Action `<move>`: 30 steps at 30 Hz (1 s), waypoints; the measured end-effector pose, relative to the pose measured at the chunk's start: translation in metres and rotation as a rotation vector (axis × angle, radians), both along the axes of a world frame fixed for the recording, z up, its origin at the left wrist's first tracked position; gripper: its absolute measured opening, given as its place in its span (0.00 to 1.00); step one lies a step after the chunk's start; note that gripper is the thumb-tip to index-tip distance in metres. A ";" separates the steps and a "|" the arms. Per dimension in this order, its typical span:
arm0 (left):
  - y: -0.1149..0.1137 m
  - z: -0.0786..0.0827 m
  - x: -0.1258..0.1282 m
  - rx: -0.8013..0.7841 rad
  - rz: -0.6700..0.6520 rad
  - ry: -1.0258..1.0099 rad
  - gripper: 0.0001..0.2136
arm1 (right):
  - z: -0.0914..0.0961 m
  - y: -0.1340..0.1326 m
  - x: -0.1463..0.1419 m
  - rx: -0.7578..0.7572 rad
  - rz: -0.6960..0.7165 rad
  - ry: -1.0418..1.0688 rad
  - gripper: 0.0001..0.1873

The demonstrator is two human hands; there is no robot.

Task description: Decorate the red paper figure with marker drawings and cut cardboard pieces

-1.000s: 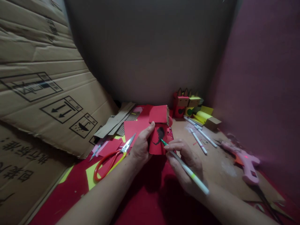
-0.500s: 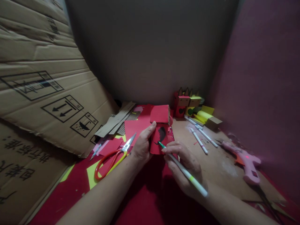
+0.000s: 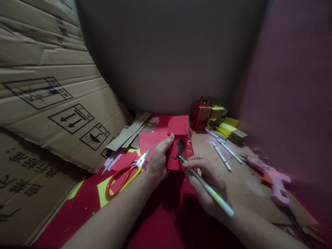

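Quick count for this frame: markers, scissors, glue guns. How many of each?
Markers: 4, namely the held marker in the right hand and three loose markers
Scissors: 1
Hot glue gun: 1
Total: 6

A: Dim frame. Light from above, worktop middle lit best, far wall murky.
B: Shadows?
A: Heavy, pooled near-side under left hand and right hand. Fisheye bends the cardboard at left. Right edge soft, magenta cast. Small pink glow on glue gun, right.
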State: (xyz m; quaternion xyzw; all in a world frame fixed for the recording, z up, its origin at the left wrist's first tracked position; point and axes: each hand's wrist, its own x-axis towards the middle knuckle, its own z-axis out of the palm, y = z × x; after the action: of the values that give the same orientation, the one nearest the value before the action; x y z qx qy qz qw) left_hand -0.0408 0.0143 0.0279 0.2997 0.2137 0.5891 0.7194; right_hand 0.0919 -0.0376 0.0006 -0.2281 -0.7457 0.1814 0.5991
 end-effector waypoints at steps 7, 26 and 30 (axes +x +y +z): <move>0.000 0.000 0.000 -0.020 -0.001 0.011 0.11 | 0.002 -0.003 -0.001 -0.003 0.012 -0.016 0.14; 0.001 -0.004 0.000 0.008 0.014 0.046 0.13 | 0.003 -0.003 0.001 -0.008 0.000 -0.026 0.12; 0.000 -0.003 0.000 -0.007 0.019 0.042 0.12 | 0.004 -0.004 0.000 -0.003 0.015 -0.050 0.12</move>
State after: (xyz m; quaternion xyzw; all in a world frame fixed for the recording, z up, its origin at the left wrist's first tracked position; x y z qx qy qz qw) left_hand -0.0403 0.0143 0.0246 0.3077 0.2336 0.5886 0.7102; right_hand 0.0923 -0.0411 0.0049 -0.2282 -0.7620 0.1811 0.5784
